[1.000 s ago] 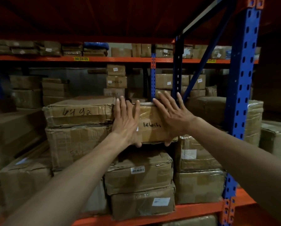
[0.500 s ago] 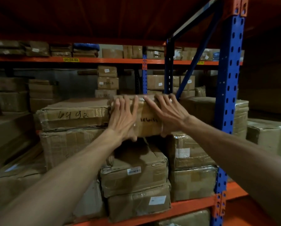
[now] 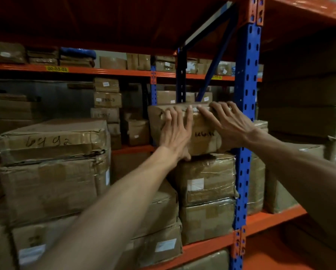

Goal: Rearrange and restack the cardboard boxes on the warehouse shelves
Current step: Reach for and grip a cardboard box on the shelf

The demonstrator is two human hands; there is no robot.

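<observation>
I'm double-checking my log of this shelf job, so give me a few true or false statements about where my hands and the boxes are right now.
1. Both the left hand and the right hand hold the handwritten box. True.
2. The handwritten box sits on top of the 6492 box. False: it is above the wrapped box, to the right of the 6492 box.
3. The blue upright stands left of both hands. False: it stands to their right.
4. A yellow label is stuck on the orange beam. True.

2 hands (image 3: 176, 133) (image 3: 230, 126), over 20 boxes (image 3: 50, 141), 2 yellow labels (image 3: 57, 69) (image 3: 216, 77).
</observation>
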